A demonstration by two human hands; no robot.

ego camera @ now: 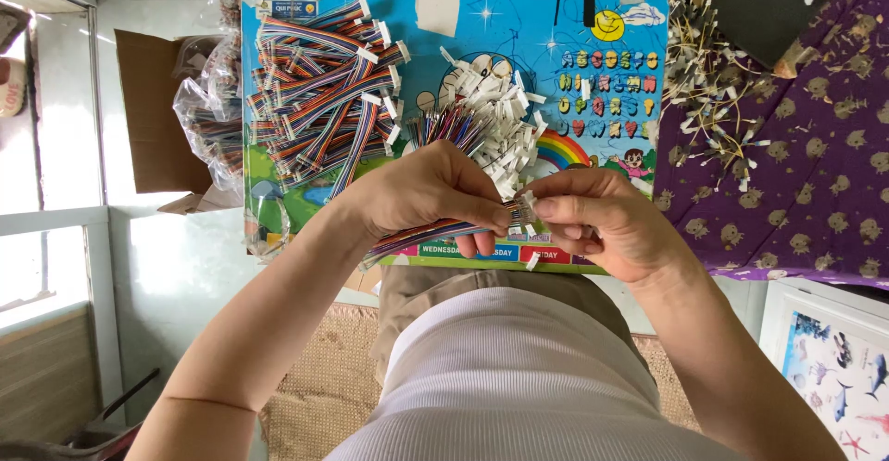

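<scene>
My left hand [421, 193] grips a flat rainbow ribbon cable [428, 235] that trails down to the left below the palm. My right hand [597, 220] pinches the cable's bare wire end [520, 209] between thumb and forefinger, close against my left fingertips. Both hands hover over the near edge of a colourful children's board [593, 17] lying on my lap. Just beyond my hands lies a heap of small white plastic connectors [495, 114] mixed with short ribbon pieces.
A pile of finished rainbow cables with white connectors [319, 91] covers the board's left half. Clear bags of cables [208, 114] and a cardboard box [153, 114] sit at the left. Thin pale wires [713, 91] are scattered on purple patterned cloth [815, 174] at the right.
</scene>
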